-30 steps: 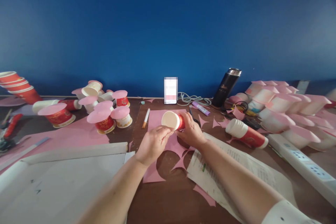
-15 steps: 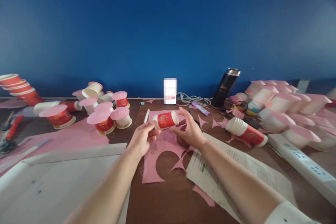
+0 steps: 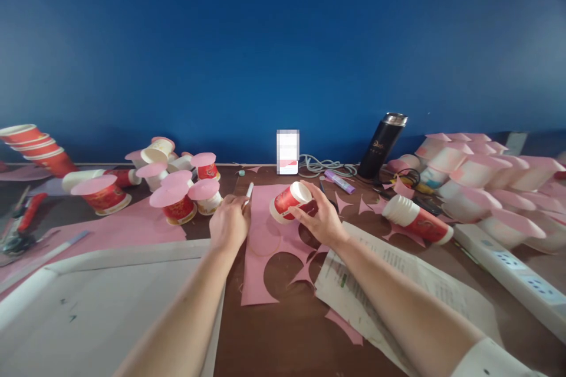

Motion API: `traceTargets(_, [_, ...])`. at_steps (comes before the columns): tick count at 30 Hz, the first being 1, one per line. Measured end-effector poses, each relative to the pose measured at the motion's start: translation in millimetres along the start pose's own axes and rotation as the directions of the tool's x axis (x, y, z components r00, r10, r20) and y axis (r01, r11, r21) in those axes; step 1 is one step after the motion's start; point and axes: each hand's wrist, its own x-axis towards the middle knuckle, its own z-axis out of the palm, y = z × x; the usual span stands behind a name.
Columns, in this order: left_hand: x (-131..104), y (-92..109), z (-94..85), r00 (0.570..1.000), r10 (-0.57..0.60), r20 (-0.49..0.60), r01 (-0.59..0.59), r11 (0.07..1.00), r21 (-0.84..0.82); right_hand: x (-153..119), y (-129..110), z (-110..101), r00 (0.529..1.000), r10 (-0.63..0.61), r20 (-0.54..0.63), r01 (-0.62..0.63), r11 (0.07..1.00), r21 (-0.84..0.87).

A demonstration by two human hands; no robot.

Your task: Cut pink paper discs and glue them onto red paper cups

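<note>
A red and white paper cup with a dragon print is held tilted in my right hand, whose thumb and fingers close round its side and base. The cup's white base points up and to the right, its rim down and left, over the pink paper that has round cut-outs. My left hand is closed at the near end of a slim white pen beside the paper's left edge. Its fingertips are partly hidden behind the hand.
Left stand paper cups topped with pink discs and a white board. Right are stacked cups, a power strip, a black flask and pink-topped cups. A phone leans on the wall.
My left hand has let go of the cup and moved left to the white pen. My right hand has taken the cup and tilted its base upward.
</note>
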Motion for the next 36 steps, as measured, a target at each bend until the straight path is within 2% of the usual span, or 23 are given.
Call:
traceTargets(2, [2,-4,4.0,0.998,0.003,0.058,-0.012,0.987,0.162,-1,1,0,1.0,-0.005,0.023,0.007,0.998,-0.056])
traceTargets(4, [4,-5,7.7,0.995,-0.012,0.097,-0.012,0.969,0.245,-2,1,0,0.999,-0.01,0.043,0.015,0.994,-0.11])
traceTargets(9, [6,-5,11.8,0.982,-0.053,0.179,0.005,0.965,0.263,-6,-1,2,0.996,-0.011,0.092,0.029,0.979,-0.2])
traceTargets(15, [8,-7,13.1,0.98,-0.118,0.159,0.077,0.968,0.239,-7,4,7,0.992,0.006,0.124,0.027,0.965,-0.262])
traceTargets(18, [8,-6,9.5,0.993,-0.108,0.049,0.099,0.983,0.153,-7,5,7,0.994,0.0,0.106,0.028,0.966,-0.258])
traceTargets(19, [8,-5,7.2,0.997,-0.069,-0.022,0.071,0.993,0.097,-6,4,5,0.997,-0.004,0.079,0.023,0.97,-0.24])
traceTargets(21, [6,-2,1.4,0.976,0.082,-0.199,-0.09,0.996,-0.03,-5,-1,2,1.0,-0.02,-0.007,0.018,0.986,-0.169])
traceTargets(23, [1,4,-5.2,0.894,0.279,-0.35,-0.336,0.935,-0.115,-4,-7,-2,0.995,-0.049,-0.084,0.043,0.997,-0.068])
traceTargets(24, [-2,8,-8.2,0.848,0.361,-0.388,-0.44,0.888,-0.134,-4,-11,-4,0.993,-0.07,-0.095,0.069,0.997,-0.018])
traceTargets(27, [-12,20,-14.9,0.757,0.54,-0.368,-0.625,0.762,-0.167,-8,-24,-4,0.992,-0.124,-0.002,0.122,0.977,0.173])
traceTargets(29, [-18,27,-16.5,0.714,0.613,-0.337,-0.689,0.702,-0.183,-10,-32,-2,0.992,-0.113,0.064,0.085,0.935,0.344])
traceTargets(31, [-21,31,-16.4,0.709,0.627,-0.321,-0.698,0.688,-0.199,-12,-40,0,0.994,-0.053,0.095,-0.001,0.872,0.49])
traceTargets(33, [-23,32,-15.7,0.725,0.614,-0.311,-0.682,0.702,-0.206,-13,-47,-1,0.989,0.036,0.141,-0.114,0.793,0.598])
traceTargets(36, [-22,33,-16.1,0.734,0.608,-0.303,-0.673,0.71,-0.208,-11,-56,-7,0.962,0.146,0.23,-0.266,0.688,0.676])
